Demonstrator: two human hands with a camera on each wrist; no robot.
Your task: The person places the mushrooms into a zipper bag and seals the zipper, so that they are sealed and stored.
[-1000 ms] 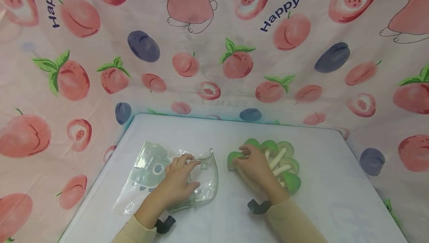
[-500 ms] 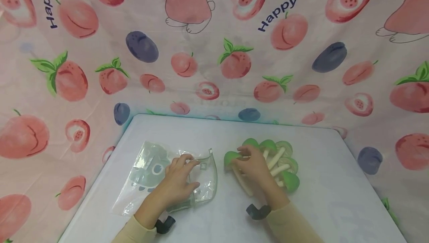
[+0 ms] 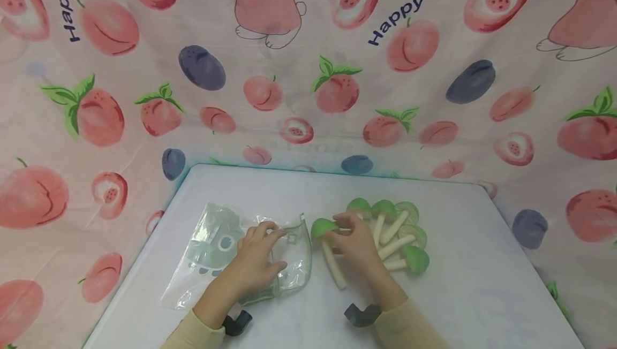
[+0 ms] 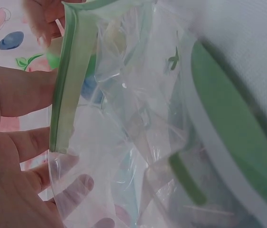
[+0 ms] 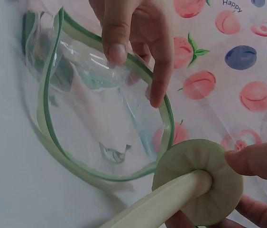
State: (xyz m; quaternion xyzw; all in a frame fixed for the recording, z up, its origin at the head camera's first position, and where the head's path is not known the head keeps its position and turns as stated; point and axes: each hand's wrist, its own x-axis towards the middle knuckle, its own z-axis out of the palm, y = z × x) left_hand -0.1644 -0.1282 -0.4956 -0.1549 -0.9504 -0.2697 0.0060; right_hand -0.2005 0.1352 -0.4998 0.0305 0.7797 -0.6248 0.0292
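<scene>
My left hand [image 3: 257,258] holds the rim of a clear zip bag [image 3: 296,263] with a green edge and a printed green cartoon face. In the right wrist view the bag's mouth [image 5: 43,114] gapes, with the thumb overlapping its rim and other fingers behind the plastic. Between thumb and fingers, my right hand [image 3: 356,244] pinches the cap of a green-capped mushroom [image 3: 322,228]. Its pale stem points down toward me, and the cap [image 5: 223,190] overlaps the bag's rim in the right wrist view. The right hand partly hides the mushrooms behind it.
Several more green-capped mushrooms [image 3: 416,259] lie in a cluster right of my right hand, on the white tabletop [image 3: 458,295]. A fruit-printed cloth [image 3: 270,70] rises behind and beside the table. Dark straps [image 3: 363,315] show at both wrists.
My right hand has drawn one mushroom leftward out of the cluster to the bag's mouth, and its stem has come into view. The left hand and bag stay in place.
</scene>
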